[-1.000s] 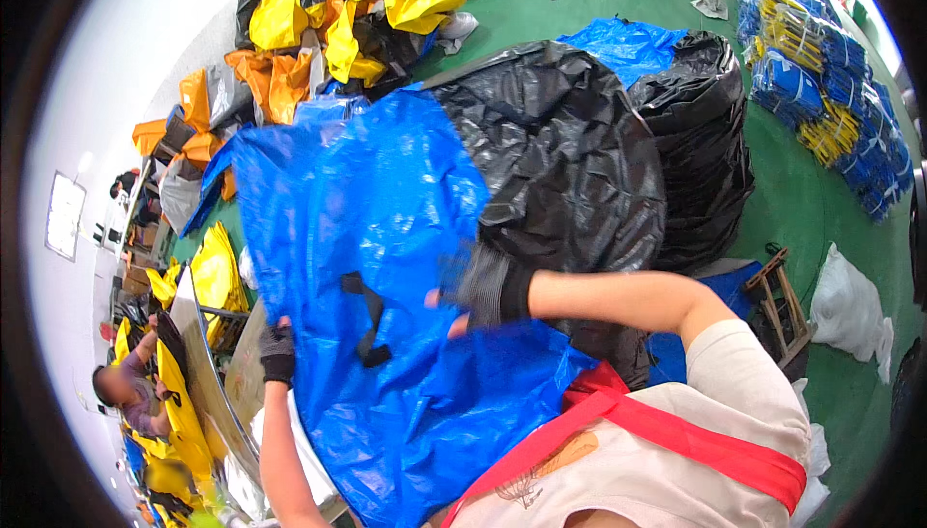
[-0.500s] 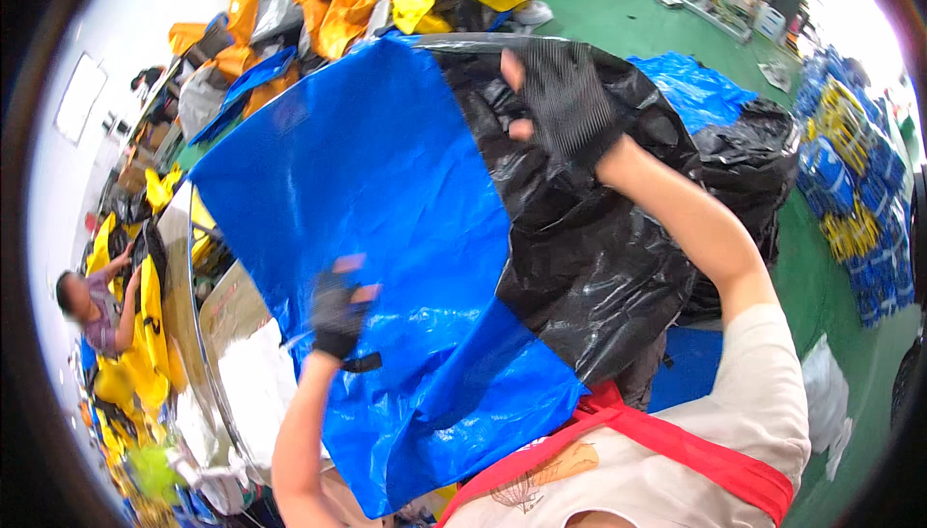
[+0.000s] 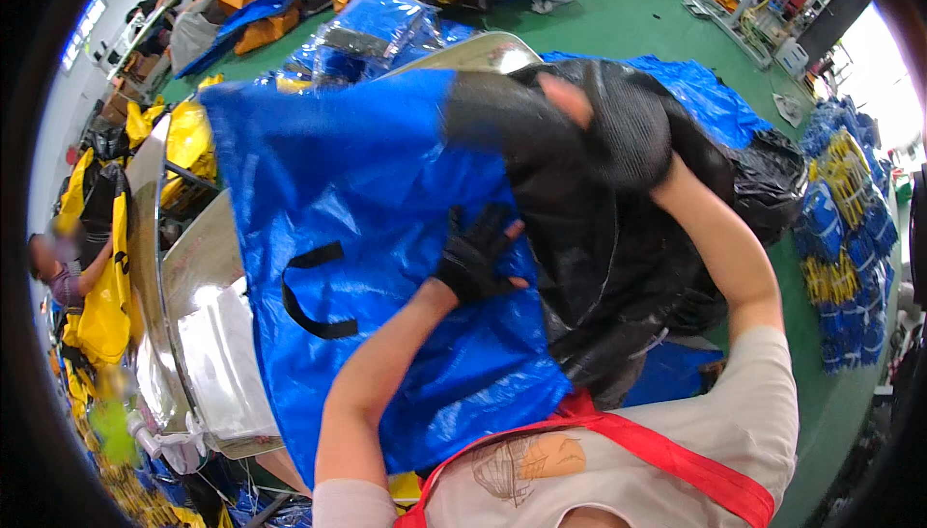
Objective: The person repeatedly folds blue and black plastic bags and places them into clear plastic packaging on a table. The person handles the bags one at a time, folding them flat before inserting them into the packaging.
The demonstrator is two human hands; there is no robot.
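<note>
A large blue woven bag [image 3: 377, 267] with a black strap handle [image 3: 314, 291] hangs spread out in front of me. My right hand [image 3: 599, 127], in a black fingerless glove, is raised high and grips the bag's upper right edge. My left hand [image 3: 478, 258], also gloved in black, presses against the bag's right side lower down, fingers curled on the fabric. Behind the bag's right edge bulges a big black plastic sack [image 3: 618, 267].
A shiny metal table [image 3: 208, 335] stands at my left. Another person [image 3: 63, 272] sits far left among yellow bags [image 3: 101, 277]. Blue and yellow bundles [image 3: 845, 229] are stacked at right on the green floor [image 3: 628, 16]. Orange and yellow bags are heaped at the back.
My right hand has stayed high on the bag's top edge. My left hand has moved up and right, from the bag's lower left to its right side. The bag hangs more squarely.
</note>
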